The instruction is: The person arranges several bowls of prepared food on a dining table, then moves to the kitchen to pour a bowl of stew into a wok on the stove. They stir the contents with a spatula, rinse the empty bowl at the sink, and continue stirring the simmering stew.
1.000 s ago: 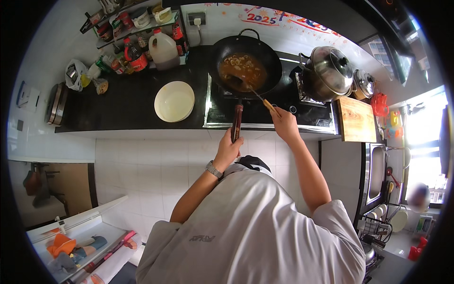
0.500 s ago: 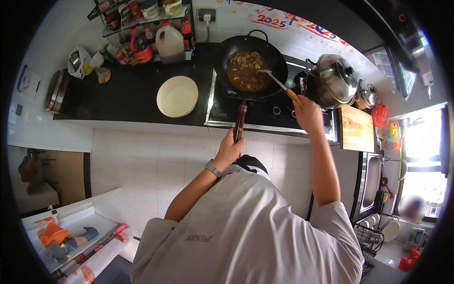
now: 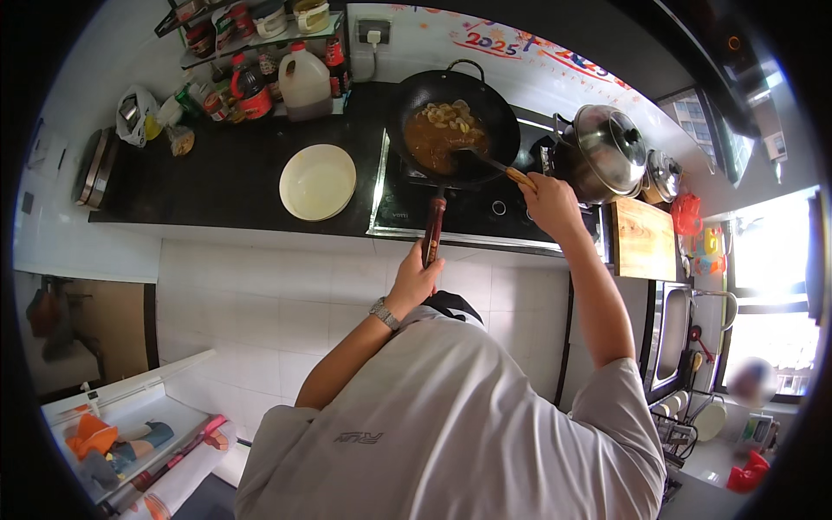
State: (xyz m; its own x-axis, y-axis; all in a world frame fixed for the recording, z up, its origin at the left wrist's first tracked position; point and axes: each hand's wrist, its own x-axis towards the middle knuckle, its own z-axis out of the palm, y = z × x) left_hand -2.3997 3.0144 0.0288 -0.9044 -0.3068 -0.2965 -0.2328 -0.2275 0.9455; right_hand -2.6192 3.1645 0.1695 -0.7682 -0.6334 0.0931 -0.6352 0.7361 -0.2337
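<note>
A dark wok (image 3: 500,113) stands on the black gas stove, its long red-brown handle pointing toward me. My left hand (image 3: 416,276), with a metal watch on the wrist, is closed around that handle's near end. Brown sauce with pale sliced pieces (image 3: 446,130) lies in the wok. My right hand (image 3: 549,201) grips the wooden handle of a spatula (image 3: 498,165), whose metal blade dips into the sauce at the right, near side of the wok. To the left of the stove an off-white bowl (image 3: 317,183) sits on the black counter.
A large lidded steel pot (image 3: 606,154) stands right of the wok, with a smaller lidded pot (image 3: 663,176) beside it. A wooden cutting board (image 3: 643,239) lies nearer me. Bottles and a plastic jug (image 3: 305,83) line the back left. The sink (image 3: 672,334) is at right.
The spatula blade has moved nearer to me within the wok, my right hand shifting left and slightly down with it. The pale pieces now gather toward the far side. My left hand keeps its hold.
</note>
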